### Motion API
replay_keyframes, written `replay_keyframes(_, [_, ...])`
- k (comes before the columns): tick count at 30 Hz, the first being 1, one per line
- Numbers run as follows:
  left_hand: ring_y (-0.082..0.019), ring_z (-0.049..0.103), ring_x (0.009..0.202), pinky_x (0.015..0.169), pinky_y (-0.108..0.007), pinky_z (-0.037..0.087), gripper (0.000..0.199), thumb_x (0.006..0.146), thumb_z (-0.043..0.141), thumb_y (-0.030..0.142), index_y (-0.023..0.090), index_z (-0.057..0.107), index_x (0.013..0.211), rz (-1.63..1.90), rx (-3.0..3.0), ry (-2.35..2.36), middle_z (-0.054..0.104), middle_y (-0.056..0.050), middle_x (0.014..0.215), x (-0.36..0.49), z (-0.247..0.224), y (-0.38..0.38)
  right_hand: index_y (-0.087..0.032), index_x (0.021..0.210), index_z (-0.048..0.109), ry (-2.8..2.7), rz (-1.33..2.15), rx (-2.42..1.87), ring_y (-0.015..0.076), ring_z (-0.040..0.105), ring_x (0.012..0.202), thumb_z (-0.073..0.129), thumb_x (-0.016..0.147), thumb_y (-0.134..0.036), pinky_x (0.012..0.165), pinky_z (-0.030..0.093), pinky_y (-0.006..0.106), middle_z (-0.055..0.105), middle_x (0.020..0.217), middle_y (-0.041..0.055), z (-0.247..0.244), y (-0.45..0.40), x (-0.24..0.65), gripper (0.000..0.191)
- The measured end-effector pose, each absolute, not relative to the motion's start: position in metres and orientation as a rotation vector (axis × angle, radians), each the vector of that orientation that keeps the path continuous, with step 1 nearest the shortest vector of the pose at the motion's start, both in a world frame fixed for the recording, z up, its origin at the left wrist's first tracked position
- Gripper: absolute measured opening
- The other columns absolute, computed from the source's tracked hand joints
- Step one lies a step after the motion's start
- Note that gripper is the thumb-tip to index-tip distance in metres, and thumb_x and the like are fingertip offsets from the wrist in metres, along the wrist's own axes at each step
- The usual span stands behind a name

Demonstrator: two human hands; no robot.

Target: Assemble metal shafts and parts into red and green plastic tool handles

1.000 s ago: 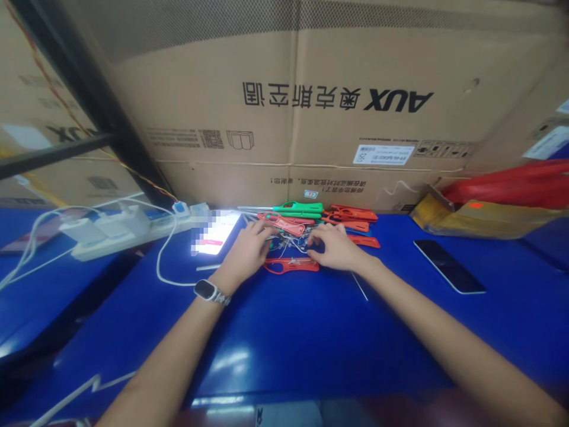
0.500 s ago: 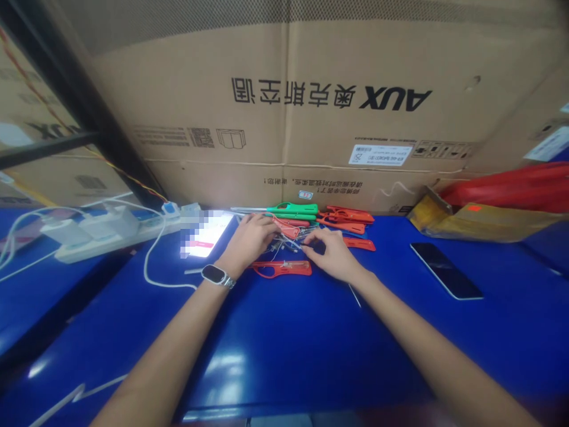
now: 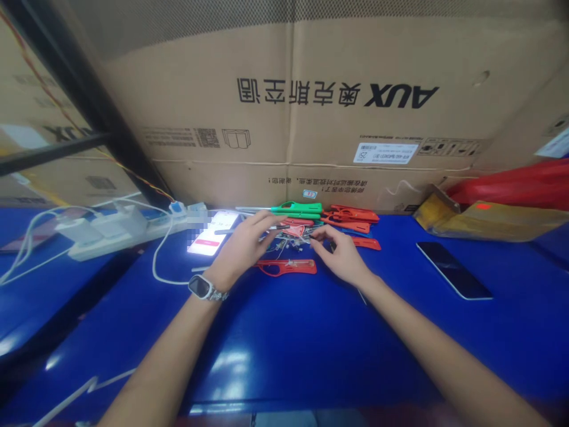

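Pinched in my left hand (image 3: 243, 244) is a thin grey metal rod (image 3: 223, 230), which sticks out on both sides of the fingers, over the lit phone (image 3: 205, 243) and toward the parts. My right hand (image 3: 341, 254) has thumb and index finger together at the pile's right edge; what they hold is too small to make out. Between the hands lie small metal and wire parts (image 3: 288, 242). In front of them rests an open red lighter shell (image 3: 291, 267). Green lighter bodies (image 3: 299, 208) and red lighter shells (image 3: 351, 214) are heaped behind.
A white power strip (image 3: 89, 251) with plugs and cables runs along the left. On the right lie a dark-screened phone (image 3: 451, 270) and a cardboard tray (image 3: 502, 222) with red plastic sheeting (image 3: 511, 182). A large carton (image 3: 186, 77) stands behind the blue table (image 3: 311, 350).
My left hand has drawn slightly toward me, and the thin rod now shows in its fingers. The right hand stays near the small parts. The view has shifted slightly.
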State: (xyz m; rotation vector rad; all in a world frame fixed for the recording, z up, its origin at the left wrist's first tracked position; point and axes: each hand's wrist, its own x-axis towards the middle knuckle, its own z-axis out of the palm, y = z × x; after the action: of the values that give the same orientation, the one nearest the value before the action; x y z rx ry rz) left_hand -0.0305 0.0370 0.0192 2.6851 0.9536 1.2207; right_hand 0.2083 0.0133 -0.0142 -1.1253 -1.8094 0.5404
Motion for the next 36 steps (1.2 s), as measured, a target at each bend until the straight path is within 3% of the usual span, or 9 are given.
replay_keyframes(4, [-0.019, 0.064, 0.093, 0.082, -0.033, 0.052, 0.019, 0.098, 0.053, 0.019, 0.019, 0.069, 0.109, 1.229, 2.707, 0.942, 0.066, -0.007, 0.102, -0.032, 0.014, 0.043, -0.020, 0.092, 0.063, -1.776, 0.552, -1.139, 0.0176, 0.065, 0.078, 0.059, 0.088, -0.030, 0.070, 0.048, 0.029, 0.069, 0.085, 0.0026, -0.019, 0.015, 0.205, 0.011])
replay_keyframes(12, [-0.022, 0.061, 0.092, 0.082, -0.038, 0.048, 0.025, 0.098, 0.049, 0.016, 0.021, 0.072, 0.107, 0.910, 2.903, 1.012, 0.066, -0.008, 0.102, -0.020, 0.016, 0.076, -0.020, 0.091, 0.065, -1.721, 0.432, -1.328, 0.0194, 0.063, 0.076, 0.060, 0.086, -0.029, 0.073, 0.046, 0.032, 0.071, 0.085, 0.0032, -0.024, 0.024, 0.211, 0.011])
replay_keyframes(19, [-0.025, 0.059, 0.098, 0.085, -0.040, 0.045, 0.033, 0.093, 0.048, 0.010, 0.021, 0.070, 0.116, 0.513, 2.949, 1.208, 0.068, -0.009, 0.110, -0.006, 0.012, 0.094, -0.022, 0.099, 0.069, -1.926, 0.122, -1.520, 0.0264, 0.059, 0.097, 0.059, 0.089, -0.021, 0.087, 0.038, 0.042, 0.070, 0.102, 0.0078, -0.024, 0.035, 0.213, 0.014])
replay_keyframes(24, [-0.029, 0.056, 0.111, 0.091, -0.044, 0.045, 0.030, 0.094, 0.053, 0.015, 0.018, 0.065, 0.121, 0.675, 2.902, 1.330, 0.063, -0.011, 0.122, -0.007, 0.003, 0.086, -0.020, 0.095, 0.068, -2.207, 0.020, -1.342, 0.0240, 0.055, 0.099, 0.059, 0.089, -0.022, 0.084, 0.036, 0.037, 0.063, 0.100, 0.0080, -0.013, 0.024, 0.203, 0.010])
replay_keyframes(27, [-0.027, 0.058, 0.105, 0.090, -0.043, 0.047, 0.024, 0.096, 0.052, 0.018, 0.018, 0.065, 0.116, 0.840, 2.830, 1.354, 0.065, -0.010, 0.115, -0.020, 0.004, 0.071, -0.020, 0.090, 0.070, -2.442, 0.039, -1.294, 0.0221, 0.056, 0.095, 0.060, 0.091, -0.022, 0.082, 0.033, 0.036, 0.065, 0.095, 0.0064, -0.006, 0.017, 0.196, 0.011])
replay_keyframes(30, [-0.025, 0.059, 0.102, 0.090, -0.041, 0.048, 0.019, 0.097, 0.052, 0.019, 0.019, 0.065, 0.111, 0.980, 2.750, 1.302, 0.065, -0.009, 0.110, -0.035, 0.004, 0.052, -0.019, 0.099, 0.071, -2.488, -0.033, -1.378, 0.0232, 0.057, 0.097, 0.059, 0.092, -0.024, 0.083, 0.030, 0.036, 0.067, 0.099, 0.0084, -0.003, 0.018, 0.194, 0.016])
replay_keyframes(36, [-0.023, 0.061, 0.093, 0.085, -0.040, 0.051, 0.016, 0.096, 0.053, 0.021, 0.019, 0.068, 0.100, 0.993, 2.640, 1.214, 0.066, -0.007, 0.101, -0.047, -0.002, 0.034, -0.020, 0.094, 0.073, -2.558, -0.047, -1.462, 0.0240, 0.060, 0.097, 0.060, 0.091, -0.027, 0.081, 0.027, 0.036, 0.071, 0.096, 0.0076, 0.002, 0.032, 0.192, 0.015])
